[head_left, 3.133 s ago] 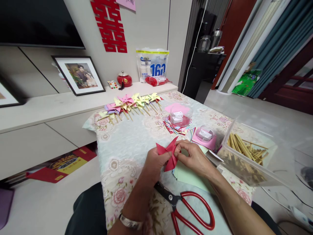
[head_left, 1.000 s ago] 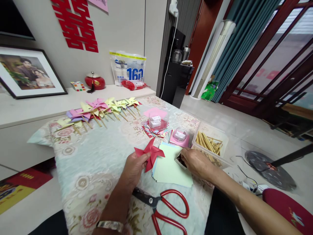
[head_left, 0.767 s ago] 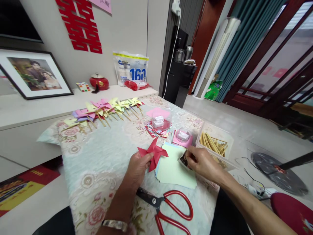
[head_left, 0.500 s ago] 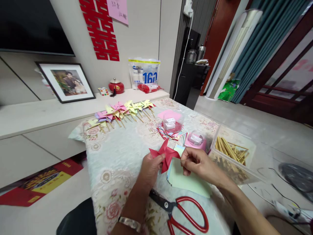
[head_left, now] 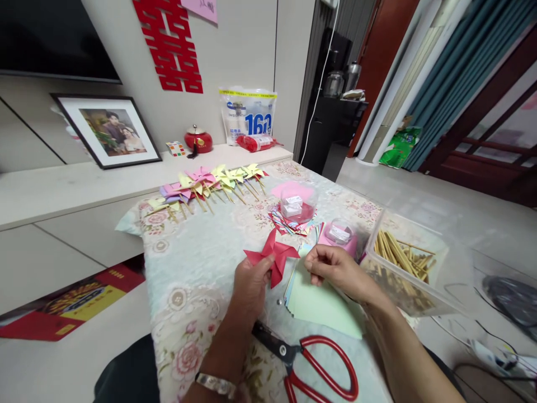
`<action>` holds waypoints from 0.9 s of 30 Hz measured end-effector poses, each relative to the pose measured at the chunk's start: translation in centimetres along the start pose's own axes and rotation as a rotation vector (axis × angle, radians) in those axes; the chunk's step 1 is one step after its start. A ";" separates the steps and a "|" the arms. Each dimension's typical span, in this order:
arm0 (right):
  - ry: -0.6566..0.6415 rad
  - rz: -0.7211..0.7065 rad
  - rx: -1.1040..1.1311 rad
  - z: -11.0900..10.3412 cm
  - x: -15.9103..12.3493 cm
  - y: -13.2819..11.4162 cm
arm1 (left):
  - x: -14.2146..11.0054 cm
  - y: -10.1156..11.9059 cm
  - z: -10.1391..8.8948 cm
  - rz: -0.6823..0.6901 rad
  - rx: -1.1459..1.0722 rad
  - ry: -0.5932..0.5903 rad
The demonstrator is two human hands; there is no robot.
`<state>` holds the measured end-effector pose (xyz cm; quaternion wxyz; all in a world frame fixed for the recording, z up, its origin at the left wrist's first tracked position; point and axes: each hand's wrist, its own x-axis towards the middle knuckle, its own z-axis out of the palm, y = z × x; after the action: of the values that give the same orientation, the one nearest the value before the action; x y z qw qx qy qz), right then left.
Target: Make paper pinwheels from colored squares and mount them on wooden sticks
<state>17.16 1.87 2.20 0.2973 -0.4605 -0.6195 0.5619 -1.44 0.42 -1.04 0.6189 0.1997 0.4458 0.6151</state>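
My left hand (head_left: 251,282) pinches a red paper pinwheel (head_left: 274,256) at its centre, thumb on top. To its right, over a stack of pale green paper (head_left: 321,308), my right hand (head_left: 331,268) has thumb and fingertips pressed together. Whatever they may hold is too small to make out. Red-handled scissors (head_left: 289,358) lie near my left forearm, blades toward it. A tiny shiny round piece (head_left: 279,302) rests on the cloth left of the paper stack.
Finished pinwheels (head_left: 210,183) on sticks lie along the table's far edge. Clear tubs (head_left: 297,204) stand on patterned and pink paper. At right is a clear plastic box (head_left: 406,285) of short sticks (head_left: 398,254). A red jar (head_left: 198,141) sits on the cabinet behind.
The pinwheel and my left hand have shifted slightly left and up, widening the gap to my right hand. The shiny piece on the cloth now shows. The view has shifted a little.
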 end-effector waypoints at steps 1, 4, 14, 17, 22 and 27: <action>0.011 -0.007 -0.040 -0.1 -0.1 0.1 | 0.1 0.0 0.0 0.000 0.000 0.019; 0.014 -0.012 -0.089 -0.1 -0.4 0.4 | 0.2 -0.1 -0.1 0.020 -0.007 0.056; -0.178 -0.190 -0.903 5.5 -2.1 -0.5 | 0.5 0.2 -0.3 0.056 -0.037 0.085; -0.202 -0.138 -1.193 7.2 -2.6 -0.6 | 0.5 0.2 -0.3 0.042 -0.025 0.085; -0.203 -0.205 -1.293 8.6 -2.9 -0.1 | 0.5 0.2 -0.3 0.030 -0.038 0.098; -0.166 -0.179 -1.262 6.9 -3.9 -2.0 | 0.6 0.2 -0.2 0.002 -0.062 0.088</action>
<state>12.15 -4.50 3.44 -0.0342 -0.4485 -0.8879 0.0962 -1.85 1.00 -1.15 0.6038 0.1537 0.4534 0.6373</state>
